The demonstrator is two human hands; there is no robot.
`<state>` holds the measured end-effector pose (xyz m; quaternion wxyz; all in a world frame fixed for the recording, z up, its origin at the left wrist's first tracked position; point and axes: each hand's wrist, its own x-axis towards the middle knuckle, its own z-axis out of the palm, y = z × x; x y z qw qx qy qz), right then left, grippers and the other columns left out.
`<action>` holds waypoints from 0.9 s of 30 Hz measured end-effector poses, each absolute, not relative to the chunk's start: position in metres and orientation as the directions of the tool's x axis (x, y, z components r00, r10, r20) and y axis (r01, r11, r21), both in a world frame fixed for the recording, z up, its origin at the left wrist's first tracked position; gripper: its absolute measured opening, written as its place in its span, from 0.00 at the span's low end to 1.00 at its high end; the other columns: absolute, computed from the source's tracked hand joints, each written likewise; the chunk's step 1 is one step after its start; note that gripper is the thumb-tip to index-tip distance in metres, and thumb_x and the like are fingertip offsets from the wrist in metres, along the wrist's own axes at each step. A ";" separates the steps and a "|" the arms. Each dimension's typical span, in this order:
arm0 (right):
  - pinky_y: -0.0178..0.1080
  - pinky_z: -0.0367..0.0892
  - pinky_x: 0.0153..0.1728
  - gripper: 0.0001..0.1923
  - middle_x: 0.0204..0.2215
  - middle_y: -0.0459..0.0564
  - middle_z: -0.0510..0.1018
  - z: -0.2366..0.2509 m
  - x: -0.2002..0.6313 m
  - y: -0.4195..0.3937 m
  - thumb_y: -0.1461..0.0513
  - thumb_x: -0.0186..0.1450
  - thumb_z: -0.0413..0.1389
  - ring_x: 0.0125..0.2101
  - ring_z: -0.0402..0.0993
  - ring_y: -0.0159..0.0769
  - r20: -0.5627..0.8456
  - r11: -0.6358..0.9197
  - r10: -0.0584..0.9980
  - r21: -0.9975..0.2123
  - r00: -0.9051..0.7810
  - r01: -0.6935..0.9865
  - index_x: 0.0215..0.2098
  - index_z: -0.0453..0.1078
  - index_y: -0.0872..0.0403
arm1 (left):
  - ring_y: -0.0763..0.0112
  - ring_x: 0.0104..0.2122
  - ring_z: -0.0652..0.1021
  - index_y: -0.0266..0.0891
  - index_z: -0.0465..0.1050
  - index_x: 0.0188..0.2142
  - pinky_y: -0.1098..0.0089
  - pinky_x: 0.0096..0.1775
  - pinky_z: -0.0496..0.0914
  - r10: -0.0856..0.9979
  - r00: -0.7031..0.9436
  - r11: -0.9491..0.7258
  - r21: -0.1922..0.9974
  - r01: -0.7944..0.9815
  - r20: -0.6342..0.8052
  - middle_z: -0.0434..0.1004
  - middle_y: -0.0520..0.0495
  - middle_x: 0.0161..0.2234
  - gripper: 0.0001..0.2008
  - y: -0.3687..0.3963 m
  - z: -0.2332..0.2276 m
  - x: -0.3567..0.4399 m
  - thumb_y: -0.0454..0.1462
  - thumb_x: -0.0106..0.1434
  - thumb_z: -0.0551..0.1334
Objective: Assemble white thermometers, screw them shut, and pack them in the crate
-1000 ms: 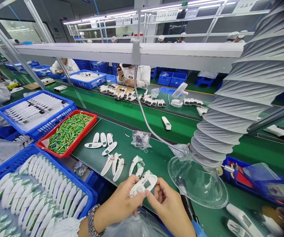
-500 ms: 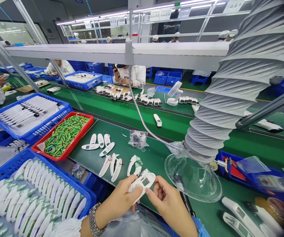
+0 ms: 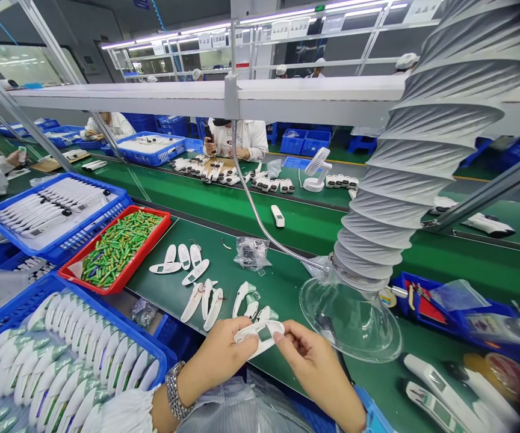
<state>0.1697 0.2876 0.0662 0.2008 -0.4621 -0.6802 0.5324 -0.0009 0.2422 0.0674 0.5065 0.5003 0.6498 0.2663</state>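
In front of me, over the near edge of the green bench, is a white oval plastic casing (image 3: 260, 337) with a rectangular window. My left hand (image 3: 224, 352) grips its left end, thumb on top. The right end is pinched between the thumb and fingers of my right hand (image 3: 312, 358). Just beyond lie white-and-pale-green casing parts (image 3: 244, 297). Farther left, several narrow white casing pieces (image 3: 213, 308) with thin wires lie beside flat oval shells (image 3: 195, 272).
A red tray of green batteries (image 3: 120, 246) stands left, near a blue crate of filled casings (image 3: 83, 355). A clear extraction hood (image 3: 350, 325) on a grey duct (image 3: 386, 180) stands right. White handheld devices (image 3: 436, 382) lie front right. Co-workers sit beyond the conveyor (image 3: 224, 207).
The casing has tilted flatter in my hands, and my right thumb has come onto its right end. A white device on the conveyor has shifted slightly left.
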 end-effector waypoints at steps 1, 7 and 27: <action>0.33 0.50 0.22 0.17 0.18 0.39 0.53 0.067 0.169 0.288 0.50 0.62 0.48 0.21 0.50 0.29 -0.219 0.010 0.842 -0.908 -0.494 0.419 0.23 0.61 0.53 | 0.76 0.21 0.60 0.39 0.58 0.22 0.73 0.23 0.52 0.923 0.012 0.348 0.851 0.393 -0.384 0.56 0.57 0.19 0.10 0.242 0.067 -0.001 0.39 0.58 0.53; 0.33 0.49 0.22 0.18 0.17 0.38 0.52 0.063 0.170 0.289 0.51 0.62 0.48 0.21 0.50 0.29 -0.208 0.043 0.842 -0.893 -0.497 0.447 0.20 0.57 0.53 | 0.76 0.22 0.59 0.39 0.58 0.21 0.72 0.26 0.53 0.927 0.025 0.326 0.835 0.443 -0.375 0.56 0.57 0.19 0.10 0.242 0.068 -0.002 0.38 0.57 0.53; 0.33 0.48 0.23 0.16 0.18 0.38 0.52 0.059 0.172 0.292 0.52 0.61 0.50 0.22 0.48 0.28 -0.264 -0.049 0.817 -0.917 -0.512 0.395 0.21 0.57 0.53 | 0.77 0.19 0.59 0.39 0.60 0.23 0.73 0.23 0.51 0.913 0.080 0.341 0.858 0.385 -0.399 0.57 0.57 0.19 0.08 0.244 0.067 -0.002 0.37 0.57 0.53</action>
